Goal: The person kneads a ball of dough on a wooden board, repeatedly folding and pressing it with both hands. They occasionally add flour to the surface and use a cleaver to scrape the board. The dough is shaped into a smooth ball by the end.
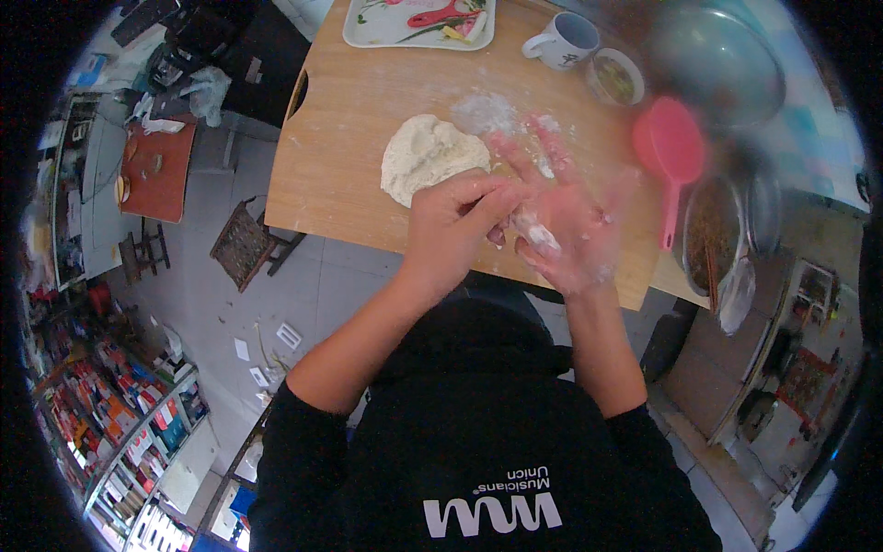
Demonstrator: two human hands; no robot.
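Head view on my remote feed: I am seeing the left hand (451, 213) holding its fingers narrow against the right hand (579, 235), whose floury fingers are standing wide apart, and blur is making it hard to tell whether the left is pinching anything. Just beyond the left hand and a little to its left, the dough (425, 158) is lying on the wooden board (345, 115), a rounded lump showing no clear long axis, so the left is sitting nearer than the right; loose flour (485, 113) is lying past it.

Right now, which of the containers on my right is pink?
The long-handled ladle right of your right hand; the mug, small bowl and oval dish aren't.
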